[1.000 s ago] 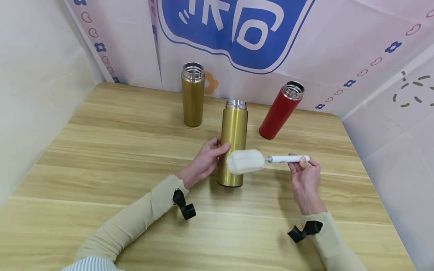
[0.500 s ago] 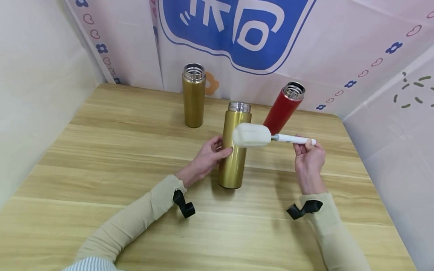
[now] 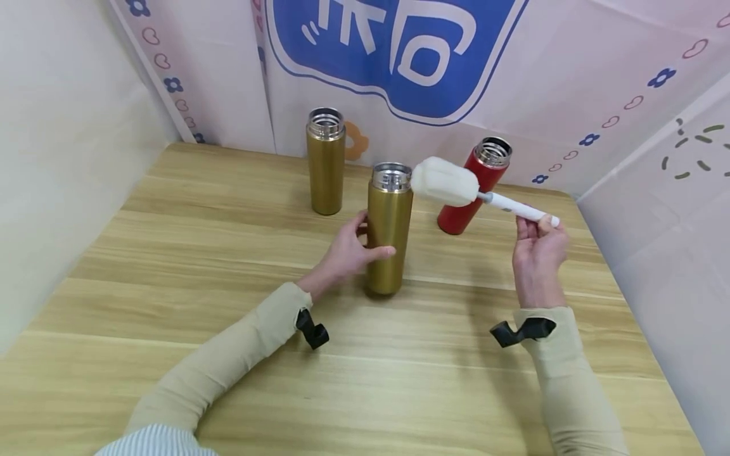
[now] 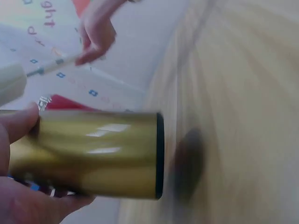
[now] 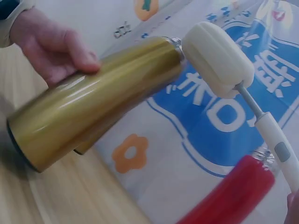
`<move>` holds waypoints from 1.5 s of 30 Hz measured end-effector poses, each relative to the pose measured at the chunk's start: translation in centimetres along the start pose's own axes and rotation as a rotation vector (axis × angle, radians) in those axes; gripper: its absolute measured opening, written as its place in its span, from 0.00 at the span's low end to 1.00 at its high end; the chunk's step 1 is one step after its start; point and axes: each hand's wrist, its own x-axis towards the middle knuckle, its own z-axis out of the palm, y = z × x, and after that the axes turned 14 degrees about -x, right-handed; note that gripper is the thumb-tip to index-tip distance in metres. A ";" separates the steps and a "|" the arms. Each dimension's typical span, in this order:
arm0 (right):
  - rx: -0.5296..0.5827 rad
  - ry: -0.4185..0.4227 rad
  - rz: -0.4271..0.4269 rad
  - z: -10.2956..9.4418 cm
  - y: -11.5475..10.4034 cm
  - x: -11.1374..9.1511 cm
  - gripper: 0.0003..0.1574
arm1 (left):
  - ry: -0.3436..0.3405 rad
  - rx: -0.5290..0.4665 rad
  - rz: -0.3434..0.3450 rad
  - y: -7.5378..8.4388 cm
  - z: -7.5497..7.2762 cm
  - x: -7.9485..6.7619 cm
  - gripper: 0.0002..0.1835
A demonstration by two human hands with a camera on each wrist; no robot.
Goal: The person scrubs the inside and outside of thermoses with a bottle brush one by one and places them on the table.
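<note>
My left hand [image 3: 345,253] grips a gold thermos bottle [image 3: 390,218] around its lower half. In the left wrist view the bottle's dark base [image 4: 160,156] is off the table, its shadow apart from it. The bottle's threaded steel mouth [image 3: 391,177] is uncovered and faces up. My right hand [image 3: 538,259] pinches the end of the white handle of a sponge bottle brush [image 3: 447,182]. The brush's thick white head points left, beside the bottle's mouth and outside it. Whether head and rim touch, I cannot tell.
A second gold bottle [image 3: 325,171], lidless, stands upright at the back of the wooden table [image 3: 228,253]. To the right, behind the brush, a lidless red bottle [image 3: 456,218] appears tilted in the head view. A printed cloth wall [image 3: 570,82] closes off the back.
My right hand has raised the brush from in front of the gold bottle's body to its mouth and moved right. My left hand has lifted the gold bottle and tipped its mouth toward me.
</note>
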 end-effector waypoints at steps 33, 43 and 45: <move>-0.303 0.086 -0.033 -9.6 0.8 1.3 0.10 | 0.285 0.248 0.271 -0.3 0.1 11.3 0.45; -0.366 0.032 -0.013 -11.3 1.3 0.9 0.11 | 0.260 0.316 0.233 -0.8 0.0 11.9 0.50; -0.398 0.025 -0.009 -11.7 1.4 0.6 0.11 | 0.264 0.338 0.208 -0.8 0.2 11.3 0.53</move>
